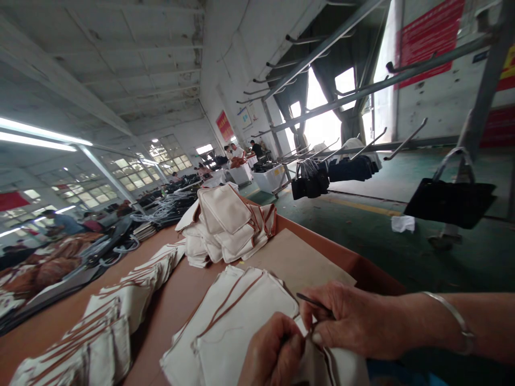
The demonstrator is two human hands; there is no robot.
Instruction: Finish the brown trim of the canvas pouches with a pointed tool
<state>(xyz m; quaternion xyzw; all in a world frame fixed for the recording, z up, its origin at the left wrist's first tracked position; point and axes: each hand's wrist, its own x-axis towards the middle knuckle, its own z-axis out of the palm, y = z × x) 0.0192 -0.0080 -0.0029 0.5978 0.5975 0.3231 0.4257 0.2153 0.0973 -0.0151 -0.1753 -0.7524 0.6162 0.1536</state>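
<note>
My left hand (273,351) and my right hand (348,321) meet at the bottom of the view, both pinching a cream fabric pouch piece with brown trim (322,364). The right hand also carries a thin dark tool (311,301) that sticks out to the left between its fingers. A silver bangle (456,321) sits on the right wrist. Right under the hands lies a stack of the same cream pouches (237,327) on the brown table (177,295).
More cream pouches are heaped at the table's middle (227,225) and in a row along the left (116,316). A cardboard sheet (293,260) lies beyond the hands. Dark bags (450,201) hang from metal racks on the right. Other people work far off.
</note>
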